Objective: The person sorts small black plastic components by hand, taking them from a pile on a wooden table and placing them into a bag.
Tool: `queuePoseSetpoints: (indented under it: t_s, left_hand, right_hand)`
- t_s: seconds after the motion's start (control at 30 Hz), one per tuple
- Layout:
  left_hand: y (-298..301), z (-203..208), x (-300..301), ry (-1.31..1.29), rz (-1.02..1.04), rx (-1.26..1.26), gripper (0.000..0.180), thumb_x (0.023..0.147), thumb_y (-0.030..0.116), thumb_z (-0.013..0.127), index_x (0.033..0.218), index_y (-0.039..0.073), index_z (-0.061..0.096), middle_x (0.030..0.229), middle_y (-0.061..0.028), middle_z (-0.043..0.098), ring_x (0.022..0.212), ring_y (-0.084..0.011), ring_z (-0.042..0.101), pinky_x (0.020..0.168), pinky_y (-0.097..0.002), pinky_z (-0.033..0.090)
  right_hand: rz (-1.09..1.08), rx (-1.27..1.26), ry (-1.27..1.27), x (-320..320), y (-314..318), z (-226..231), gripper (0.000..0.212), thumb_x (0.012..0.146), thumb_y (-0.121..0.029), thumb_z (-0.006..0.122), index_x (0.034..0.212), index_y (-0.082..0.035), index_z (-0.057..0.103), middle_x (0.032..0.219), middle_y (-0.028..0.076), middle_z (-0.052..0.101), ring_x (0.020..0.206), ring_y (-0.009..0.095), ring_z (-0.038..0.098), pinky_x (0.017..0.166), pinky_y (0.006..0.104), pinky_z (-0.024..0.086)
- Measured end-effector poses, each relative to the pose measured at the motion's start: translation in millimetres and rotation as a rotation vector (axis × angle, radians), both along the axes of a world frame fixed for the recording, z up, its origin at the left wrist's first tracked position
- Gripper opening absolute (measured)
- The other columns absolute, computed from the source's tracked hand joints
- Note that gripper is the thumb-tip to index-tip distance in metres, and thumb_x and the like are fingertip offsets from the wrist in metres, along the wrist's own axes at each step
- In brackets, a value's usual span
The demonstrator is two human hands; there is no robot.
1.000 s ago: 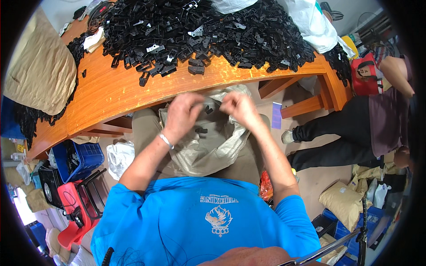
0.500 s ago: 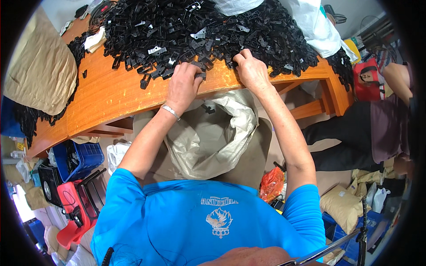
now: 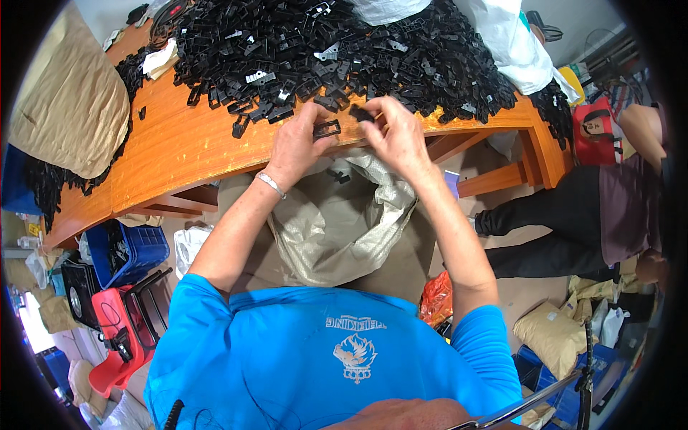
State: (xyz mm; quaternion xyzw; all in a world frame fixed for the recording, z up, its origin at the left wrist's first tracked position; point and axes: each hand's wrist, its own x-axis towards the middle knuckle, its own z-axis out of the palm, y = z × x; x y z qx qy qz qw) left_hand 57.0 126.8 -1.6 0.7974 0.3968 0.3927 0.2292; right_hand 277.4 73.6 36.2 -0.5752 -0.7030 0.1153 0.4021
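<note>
Left hand (image 3: pixel 294 147): thumb and fingers pinched on a black rectangular plastic frame (image 3: pixel 327 129).
Right hand (image 3: pixel 398 140): fingers narrow, holding a small dark plastic piece (image 3: pixel 360 113), exact shape unclear; near the frame, apart from it.
Whitish woven-plastic sack (image 3: pixel 390 222): open-mouthed on the lap (image 3: pixel 247 254), below the hands, dark bit (image 3: pixel 340 176) inside.
Heap of black plastic pieces (image 3: pixel 344 54): just beyond both hands.
Orange-brown wooden table (image 3: pixel 172 143): under the heap.

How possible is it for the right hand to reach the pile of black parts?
Probably yes: the right hand is close to the pile, with nothing visible between, though the hand seems to hold a black part.
</note>
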Motion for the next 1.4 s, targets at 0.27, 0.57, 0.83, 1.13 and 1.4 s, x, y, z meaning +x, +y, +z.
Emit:
queuePoseSetpoints:
  t_s: [0.27,0.57,0.83,1.13,1.4]
  left_hand:
    - [-22,17,-1,-0.062,-0.065,-0.328,0.038,0.079,0.008,0.092,0.108,0.003,0.068,0.088,0.0003,0.072,0.080,-0.0054,0.065,0.068,-0.0258,0.053]
    - [-34,-7,-8,-0.541,-0.247,-0.777,0.035,0.091,0.007,0.084,0.119,-0.001,0.065,0.110,-0.0054,0.072,0.099,-0.0128,0.071,0.085,-0.0286,0.060]
    - [-48,-27,-6,-1.118,-0.477,-1.284,0.030,0.106,0.014,0.067,0.133,0.001,0.063,0.129,-0.0103,0.070,0.115,-0.0189,0.070,0.103,-0.0343,0.059]
    - [-56,-25,-7,-0.876,-0.339,-1.300,0.036,0.102,0.006,0.071,0.137,0.005,0.063,0.125,-0.0049,0.072,0.111,-0.0141,0.071,0.101,-0.0324,0.060]
    - [-55,-17,-9,-0.889,-0.309,-1.207,0.037,0.100,0.005,0.073,0.135,0.004,0.062,0.126,-0.0041,0.071,0.112,-0.0130,0.070,0.096,-0.0287,0.060]
  right_hand:
    - [0.159,0.138,-0.029,-32,-28,0,0.037,0.087,-0.003,0.078,0.122,-0.010,0.072,0.103,0.013,0.068,0.093,0.035,0.070,0.077,0.0446,0.057]
    - [0.121,0.093,0.113,-31,-35,-20,0.036,0.088,0.002,0.077,0.122,-0.001,0.069,0.105,0.016,0.067,0.086,0.032,0.071,0.076,0.0409,0.058]
    - [-0.004,0.034,0.323,-44,-48,-29,0.034,0.089,0.006,0.076,0.122,0.001,0.068,0.104,0.012,0.066,0.080,0.020,0.067,0.070,0.0324,0.058]
    - [0.011,0.034,0.369,-42,-54,-34,0.032,0.090,0.005,0.076,0.121,0.002,0.069,0.108,0.012,0.068,0.086,0.020,0.070,0.071,0.0306,0.060]
    - [-0.008,-0.011,0.391,-38,-70,-18,0.031,0.089,0.003,0.079,0.119,0.000,0.072,0.104,0.008,0.068,0.083,0.013,0.067,0.066,0.0262,0.058]
